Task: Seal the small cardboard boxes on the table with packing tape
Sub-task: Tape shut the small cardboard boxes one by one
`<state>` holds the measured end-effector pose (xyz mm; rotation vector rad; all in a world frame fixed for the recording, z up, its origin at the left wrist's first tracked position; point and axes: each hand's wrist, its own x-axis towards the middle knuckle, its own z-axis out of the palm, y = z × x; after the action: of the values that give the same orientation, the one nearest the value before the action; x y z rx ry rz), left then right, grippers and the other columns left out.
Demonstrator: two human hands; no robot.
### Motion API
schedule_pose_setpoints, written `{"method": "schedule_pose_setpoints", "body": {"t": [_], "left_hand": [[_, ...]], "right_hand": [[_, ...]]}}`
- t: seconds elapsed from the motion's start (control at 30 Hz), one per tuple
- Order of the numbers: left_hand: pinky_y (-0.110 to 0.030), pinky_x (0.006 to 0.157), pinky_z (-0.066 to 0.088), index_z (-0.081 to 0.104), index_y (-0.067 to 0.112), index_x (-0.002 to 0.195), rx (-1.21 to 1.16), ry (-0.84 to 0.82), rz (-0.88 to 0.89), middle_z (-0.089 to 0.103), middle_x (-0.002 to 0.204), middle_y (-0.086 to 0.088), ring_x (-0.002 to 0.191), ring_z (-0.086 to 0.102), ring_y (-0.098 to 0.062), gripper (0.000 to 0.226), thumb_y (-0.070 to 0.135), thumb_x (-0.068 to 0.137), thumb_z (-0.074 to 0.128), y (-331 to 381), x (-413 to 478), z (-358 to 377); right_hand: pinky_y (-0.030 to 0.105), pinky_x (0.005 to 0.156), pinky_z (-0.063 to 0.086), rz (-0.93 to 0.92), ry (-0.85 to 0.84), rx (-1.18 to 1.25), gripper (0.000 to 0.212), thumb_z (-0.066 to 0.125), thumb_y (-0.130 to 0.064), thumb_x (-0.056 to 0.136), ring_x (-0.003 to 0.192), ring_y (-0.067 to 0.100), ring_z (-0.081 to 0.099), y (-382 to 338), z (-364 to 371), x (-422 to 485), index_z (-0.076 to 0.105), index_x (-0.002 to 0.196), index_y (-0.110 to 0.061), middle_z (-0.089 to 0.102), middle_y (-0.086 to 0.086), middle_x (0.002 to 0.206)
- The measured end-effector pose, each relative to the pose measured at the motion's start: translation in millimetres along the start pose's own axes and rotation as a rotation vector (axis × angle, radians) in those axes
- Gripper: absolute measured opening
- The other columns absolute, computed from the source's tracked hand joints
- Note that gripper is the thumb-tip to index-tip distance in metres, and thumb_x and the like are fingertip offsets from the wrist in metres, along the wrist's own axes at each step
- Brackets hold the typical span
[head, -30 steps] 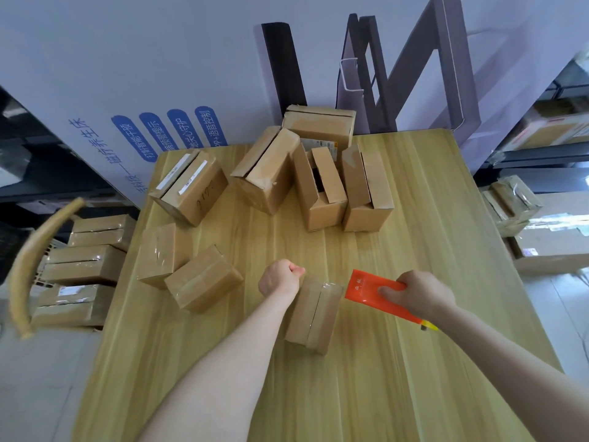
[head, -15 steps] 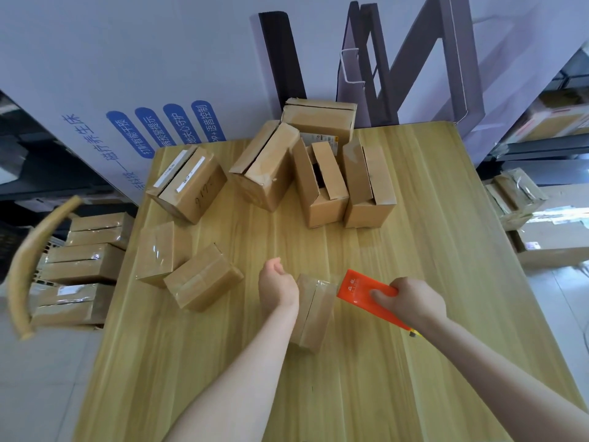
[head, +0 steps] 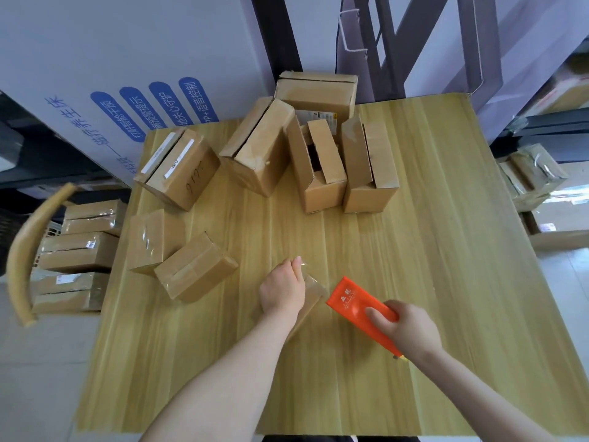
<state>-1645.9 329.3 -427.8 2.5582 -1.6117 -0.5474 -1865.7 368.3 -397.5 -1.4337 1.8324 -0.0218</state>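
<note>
The small brown cardboard box point(head: 309, 298) lies on the pale wood-grain table point(head: 446, 250), near the middle of the near edge. A glossy film of clear tape shows on its top. Most of the box is hidden under the left hand point(head: 282, 290), which rests on its left side with the fingers together and pointing toward the far edge. Whether they curl round the box cannot be told. The right hand point(head: 409, 330) grips the orange plastic tape dispenser point(head: 355, 304), whose front end is just beside the box's right edge.

Two taped brown boxes point(head: 178, 253) lie touching by the left edge. Beyond them, toward the far left corner, is a brown box with white labels and handwriting point(head: 178, 169). Four untaped brown boxes point(head: 318, 148) cluster at the middle of the far edge, one with a flap standing open over a dark gap. Nothing lies between the hands and these boxes.

Off the left edge, flat taped parcels point(head: 83, 244) are stacked on the floor beside a curved wooden chair back point(head: 25, 260). A white board with blue Chinese labels point(head: 143, 106) leans behind the far left corner. Film-wrapped parcels point(head: 532, 173) sit off the right edge.
</note>
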Motion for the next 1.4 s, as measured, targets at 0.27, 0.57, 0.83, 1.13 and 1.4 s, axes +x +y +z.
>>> {"method": "schedule_pose_setpoints", "body": {"t": [0.27,0.57,0.83,1.13,1.4], "left_hand": [[-0.034,0.074,0.045,0.063,0.017,0.104,0.031,0.009,0.017,0.069,0.098,-0.004,0.092,0.063,-0.026,0.053,0.039,0.103,0.015,3.0,-1.5,-1.8],[-0.033,0.068,0.042,0.062,0.017,0.100,0.046,0.007,-0.036,0.068,0.093,-0.003,0.086,0.063,-0.025,0.053,0.041,0.103,0.014,5.7,-3.0,1.1],[-0.031,0.064,0.043,0.059,0.016,0.092,-0.078,0.048,-0.204,0.068,0.090,-0.003,0.081,0.063,-0.025,0.054,0.046,0.102,0.015,12.4,-7.0,1.4],[-0.034,0.106,0.036,0.049,0.011,0.135,-0.751,0.255,-0.396,0.052,0.137,-0.005,0.129,0.044,-0.024,0.038,0.025,0.103,0.035,12.6,-23.5,-7.5],[-0.034,0.102,0.047,0.059,0.013,0.127,-0.071,0.114,0.696,0.059,0.129,0.004,0.124,0.049,-0.015,0.047,0.018,0.082,0.073,-12.2,-17.0,1.0]], "right_hand": [[0.028,0.060,0.052,-0.117,-0.008,-0.055,0.029,0.062,-0.053,0.083,0.067,0.011,0.063,18.7,-8.9,7.7,0.069,0.089,-0.026,0.066,-0.009,0.068],[0.023,0.050,0.036,-0.018,0.055,-0.423,0.042,0.051,-0.063,0.079,0.068,0.015,0.060,16.7,-35.0,13.6,0.063,0.078,-0.023,0.058,-0.011,0.065],[0.021,0.049,0.042,0.047,0.109,-0.195,0.042,0.053,-0.057,0.081,0.053,0.013,0.062,-17.7,-31.3,3.9,0.061,0.067,-0.018,0.062,-0.005,0.059],[0.029,0.051,0.053,0.073,0.206,0.017,0.040,0.056,-0.055,0.082,0.043,0.017,0.063,-24.2,-42.3,-10.8,0.063,0.064,-0.020,0.063,-0.001,0.054],[0.027,0.050,0.050,0.089,0.249,0.058,0.037,0.059,-0.053,0.083,0.047,0.017,0.063,-18.8,-40.8,-23.2,0.065,0.066,-0.021,0.063,-0.002,0.054]]}}
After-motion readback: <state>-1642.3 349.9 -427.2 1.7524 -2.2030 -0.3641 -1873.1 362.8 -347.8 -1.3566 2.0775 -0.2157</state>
